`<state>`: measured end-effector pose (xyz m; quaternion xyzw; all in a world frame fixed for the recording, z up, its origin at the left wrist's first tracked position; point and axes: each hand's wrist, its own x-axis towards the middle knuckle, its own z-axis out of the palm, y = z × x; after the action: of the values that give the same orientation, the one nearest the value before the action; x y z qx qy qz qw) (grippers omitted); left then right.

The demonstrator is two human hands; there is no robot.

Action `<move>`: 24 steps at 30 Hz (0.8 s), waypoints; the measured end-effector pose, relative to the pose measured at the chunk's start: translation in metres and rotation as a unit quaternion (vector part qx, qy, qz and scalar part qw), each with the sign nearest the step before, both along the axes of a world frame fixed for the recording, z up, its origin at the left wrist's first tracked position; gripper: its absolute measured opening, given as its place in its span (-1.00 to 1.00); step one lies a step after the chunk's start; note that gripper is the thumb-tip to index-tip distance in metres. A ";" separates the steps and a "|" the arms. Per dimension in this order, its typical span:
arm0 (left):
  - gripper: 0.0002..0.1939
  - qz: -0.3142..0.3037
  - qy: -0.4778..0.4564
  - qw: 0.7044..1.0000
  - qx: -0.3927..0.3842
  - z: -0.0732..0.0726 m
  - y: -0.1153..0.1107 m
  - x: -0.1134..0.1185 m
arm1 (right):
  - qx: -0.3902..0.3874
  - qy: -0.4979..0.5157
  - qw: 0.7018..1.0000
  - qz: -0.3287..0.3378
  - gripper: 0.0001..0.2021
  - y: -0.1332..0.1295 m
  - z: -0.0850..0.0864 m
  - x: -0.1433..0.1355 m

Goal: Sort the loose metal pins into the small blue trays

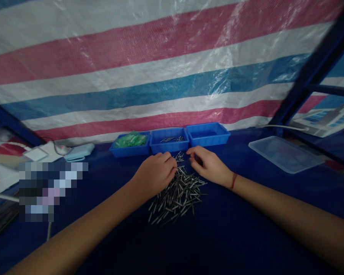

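Observation:
A loose heap of thin metal rods (179, 194), some with a thicker section, lies on the dark blue tabletop. Over the upper left of the heap, my left hand (156, 173) is closed, its fingers pinched together. A thin metal rod (181, 167) seems to stick out from its fingertips; the rest is hidden by the fingers. At the heap's upper right, my right hand (208, 165) hovers with thumb and forefinger apart and the other fingers curled. Nothing shows between them. A red cord circles the right wrist.
Behind the heap stand three blue bins: one with green plastic packets (132, 139), a middle bin (169, 147) with a few rods, and a right bin (209, 140). A clear plastic lid (285, 154) lies right. A light blue object (79, 152) and cables lie left; striped sheeting hangs behind.

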<state>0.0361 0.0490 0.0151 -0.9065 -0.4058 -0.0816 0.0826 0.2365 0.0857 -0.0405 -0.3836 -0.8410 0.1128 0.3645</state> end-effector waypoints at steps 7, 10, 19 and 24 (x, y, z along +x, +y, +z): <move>-0.89 0.043 -0.272 0.956 -0.097 -0.014 -0.022 -0.003 | 0.015 0.066 0.995 0.071 -0.84 -0.024 0.014 -0.010; -0.91 0.052 -0.333 0.934 -0.123 -0.017 -0.029 0.002 | -0.017 0.117 0.988 0.095 -0.89 -0.040 0.018 -0.018; -0.93 0.041 -0.378 0.913 -0.150 -0.024 -0.041 0.000 | -0.151 0.208 0.965 0.058 -0.87 -0.058 0.018 -0.034; -0.90 0.031 -0.390 0.904 -0.171 -0.027 -0.041 0.001 | -0.141 0.203 0.967 0.065 -0.90 -0.058 0.017 -0.032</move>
<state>0.0367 0.0082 -0.0118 -0.7893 -0.4416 -0.3552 -0.2363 0.2043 0.0280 -0.0235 -0.3451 -0.7481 0.3290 0.4616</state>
